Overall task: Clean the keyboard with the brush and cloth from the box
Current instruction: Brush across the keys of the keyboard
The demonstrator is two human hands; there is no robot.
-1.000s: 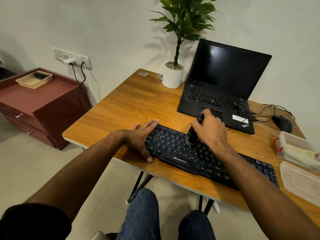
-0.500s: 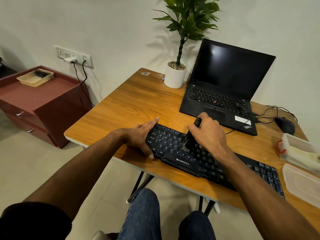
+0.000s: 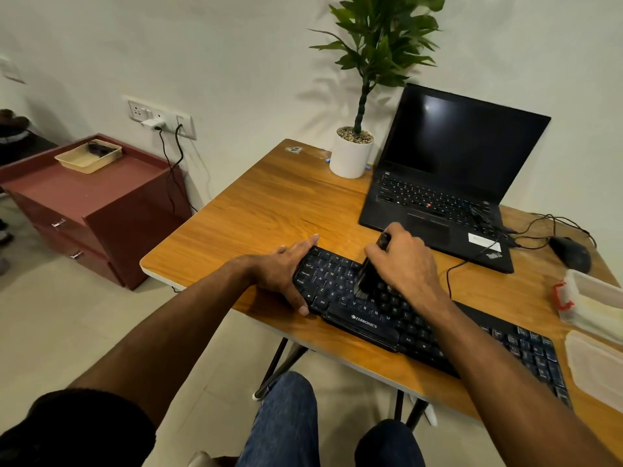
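The keyboard (image 3: 421, 318) is lying along the near edge of the table (image 3: 269, 210). The right hand (image 3: 404, 264) is gripping the brush (image 3: 369, 274), fingers clenched around its handle, bristles touching the left-centre keys. The left hand (image 3: 286, 271) is lying flat, fingers released, pressing the keyboard's left end. The box (image 3: 593, 305) is sitting open at the right, near its lid (image 3: 596, 362).

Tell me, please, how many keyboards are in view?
2: a separate keyboard at the table's near edge under both hands, and the laptop keyboard behind it.
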